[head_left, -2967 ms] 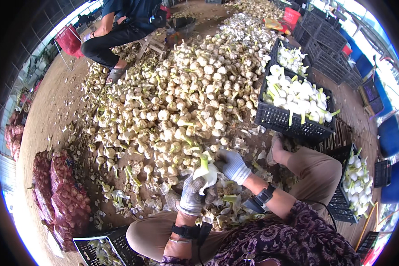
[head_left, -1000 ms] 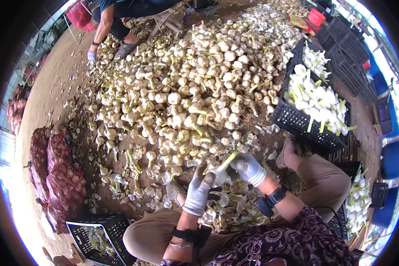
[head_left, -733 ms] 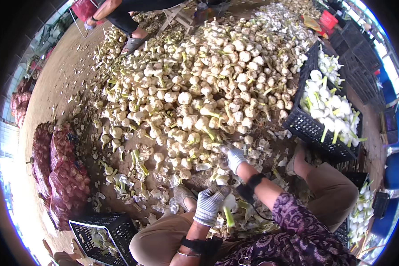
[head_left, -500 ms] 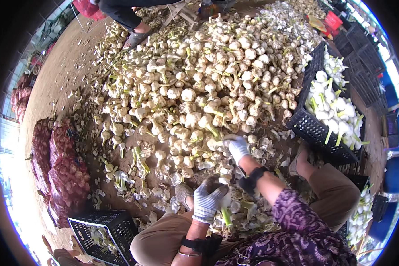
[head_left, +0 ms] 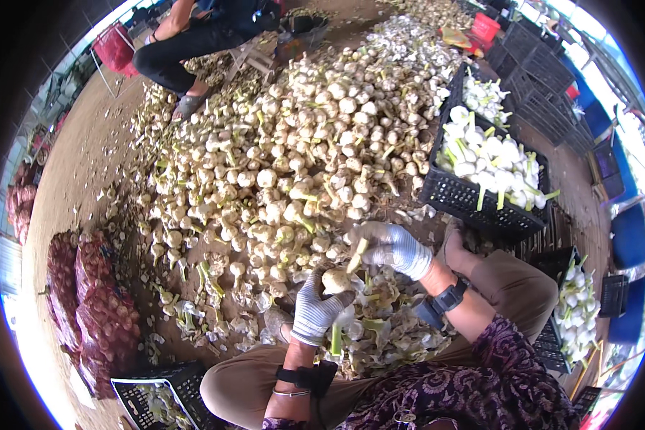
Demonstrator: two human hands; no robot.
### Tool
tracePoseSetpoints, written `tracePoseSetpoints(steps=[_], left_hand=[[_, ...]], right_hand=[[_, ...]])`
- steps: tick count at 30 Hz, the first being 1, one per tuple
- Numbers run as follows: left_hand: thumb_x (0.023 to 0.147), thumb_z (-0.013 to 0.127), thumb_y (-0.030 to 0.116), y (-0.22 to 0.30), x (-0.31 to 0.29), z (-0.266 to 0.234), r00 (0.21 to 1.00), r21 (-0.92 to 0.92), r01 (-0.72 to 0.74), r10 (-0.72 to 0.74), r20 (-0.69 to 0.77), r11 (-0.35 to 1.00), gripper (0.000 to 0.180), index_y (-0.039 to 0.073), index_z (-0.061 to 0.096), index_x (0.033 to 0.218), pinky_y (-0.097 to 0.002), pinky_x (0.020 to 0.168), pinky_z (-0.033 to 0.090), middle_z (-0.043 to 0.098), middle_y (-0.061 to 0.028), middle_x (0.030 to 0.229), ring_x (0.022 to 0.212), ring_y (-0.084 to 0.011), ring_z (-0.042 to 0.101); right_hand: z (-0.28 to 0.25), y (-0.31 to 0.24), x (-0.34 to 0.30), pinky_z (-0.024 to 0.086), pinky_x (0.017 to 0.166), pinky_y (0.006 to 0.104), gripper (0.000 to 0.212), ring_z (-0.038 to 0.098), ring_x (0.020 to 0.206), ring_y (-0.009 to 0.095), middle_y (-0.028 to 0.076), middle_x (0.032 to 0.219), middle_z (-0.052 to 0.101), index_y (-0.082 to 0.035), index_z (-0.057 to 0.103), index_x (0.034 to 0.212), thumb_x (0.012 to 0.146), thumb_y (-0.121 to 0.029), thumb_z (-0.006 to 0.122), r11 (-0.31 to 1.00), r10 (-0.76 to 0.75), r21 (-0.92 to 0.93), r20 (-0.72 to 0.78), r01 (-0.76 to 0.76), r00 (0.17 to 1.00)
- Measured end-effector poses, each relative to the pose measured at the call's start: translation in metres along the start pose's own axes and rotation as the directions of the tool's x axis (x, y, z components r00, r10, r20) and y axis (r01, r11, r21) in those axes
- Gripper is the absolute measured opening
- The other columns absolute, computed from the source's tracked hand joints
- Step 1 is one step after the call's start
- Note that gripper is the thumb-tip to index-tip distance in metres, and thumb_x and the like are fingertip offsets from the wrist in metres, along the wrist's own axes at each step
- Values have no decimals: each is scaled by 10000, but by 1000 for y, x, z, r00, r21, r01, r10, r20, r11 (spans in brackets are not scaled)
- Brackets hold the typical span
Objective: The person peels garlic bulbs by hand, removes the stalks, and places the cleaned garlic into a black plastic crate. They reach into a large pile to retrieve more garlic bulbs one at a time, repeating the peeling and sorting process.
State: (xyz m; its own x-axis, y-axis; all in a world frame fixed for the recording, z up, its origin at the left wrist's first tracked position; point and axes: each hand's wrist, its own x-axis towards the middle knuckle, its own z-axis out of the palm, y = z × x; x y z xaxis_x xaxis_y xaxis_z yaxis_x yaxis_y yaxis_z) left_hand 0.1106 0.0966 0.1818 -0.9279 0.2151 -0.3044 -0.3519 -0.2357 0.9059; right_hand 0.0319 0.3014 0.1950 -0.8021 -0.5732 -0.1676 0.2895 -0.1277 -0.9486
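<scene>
A round, off-white garlic bulb point(head_left: 336, 280) sits in the fingers of my left hand point(head_left: 317, 314), which wears a striped white glove with dirty fingertips. My right hand point(head_left: 400, 251), gloved the same way, closes at the bulb's pale green stem point(head_left: 357, 256); its fingertips are slightly blurred. Just below my left hand, a cut green stem point(head_left: 336, 340) points downward; I cannot tell if that hand touches it. Peeled skins and stalks point(head_left: 394, 340) lie between my knees. Beyond my hands spreads a large heap of unpeeled garlic bulbs point(head_left: 265, 179).
A black crate point(head_left: 473, 204) of clean white garlic stands at right, another crate point(head_left: 552, 344) below it. Red mesh sacks point(head_left: 104, 315) stand at left, near a black crate point(head_left: 161, 376) with scraps. Across the heap sits another person point(head_left: 168, 68). Stacked black crates point(head_left: 537, 79) stand far right.
My right hand has come back from the heap's near edge. A garlic bulb is now between both hands, held by my left. The view has shifted, showing more of the other person.
</scene>
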Motion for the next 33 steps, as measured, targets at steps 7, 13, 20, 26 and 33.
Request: tracePoseSetpoints(steps=[7, 13, 20, 26, 33], left_hand=[[679, 743, 70, -1, 1, 28, 954, 543, -130, 253, -159, 830, 583, -29, 446, 1172, -257, 684, 516, 616, -115, 959, 807, -153, 617], [630, 765, 259, 4, -2, 36, 886, 956, -144, 464, 9, 257, 649, -19, 492, 1149, -365, 619, 530, 605, -181, 993, 705, -324, 637], [632, 759, 225, 5, -4, 29, 811, 982, -188, 564, 155, 0, 593, -1, 516, 1123, -346, 580, 527, 611, -180, 983, 695, -280, 647], [681, 696, 51, 14, -6, 16, 989, -55, 16, -24, -147, 998, 405, -14, 572, 1061, -268, 665, 501, 645, -104, 865, 736, -182, 629], [692, 722, 35, 20, -8, 13, 990, -262, 142, -138, 34, 955, 476, -21, 532, 1125, -267, 718, 501, 625, -89, 945, 819, -165, 610]], right_hand=[[50, 38, -14, 432, 473, 204, 364, 555, 588, 79, 3, 805, 606, -42, 576, 1044, 806, -299, 679, 970, 36, 231, -459, 80, 888], [48, 44, -17, 431, 422, 232, 222, 556, 522, 112, 37, 735, 626, -28, 603, 973, 830, -194, 642, 959, 178, 283, -528, -25, 830], [45, 45, -19, 467, 467, 237, 127, 587, 566, 126, 52, 722, 634, -41, 624, 923, 802, -77, 613, 914, 263, 399, -438, -76, 860], [46, 30, -24, 498, 766, 265, 417, 614, 845, 185, 76, 984, 634, -56, 549, 1155, 746, 10, 605, 974, -99, 160, -324, 157, 941], [41, 12, -34, 477, 752, 256, 401, 596, 869, 140, 69, 1049, 628, -45, 541, 1182, 789, -9, 610, 990, -94, -125, -238, 66, 967]])
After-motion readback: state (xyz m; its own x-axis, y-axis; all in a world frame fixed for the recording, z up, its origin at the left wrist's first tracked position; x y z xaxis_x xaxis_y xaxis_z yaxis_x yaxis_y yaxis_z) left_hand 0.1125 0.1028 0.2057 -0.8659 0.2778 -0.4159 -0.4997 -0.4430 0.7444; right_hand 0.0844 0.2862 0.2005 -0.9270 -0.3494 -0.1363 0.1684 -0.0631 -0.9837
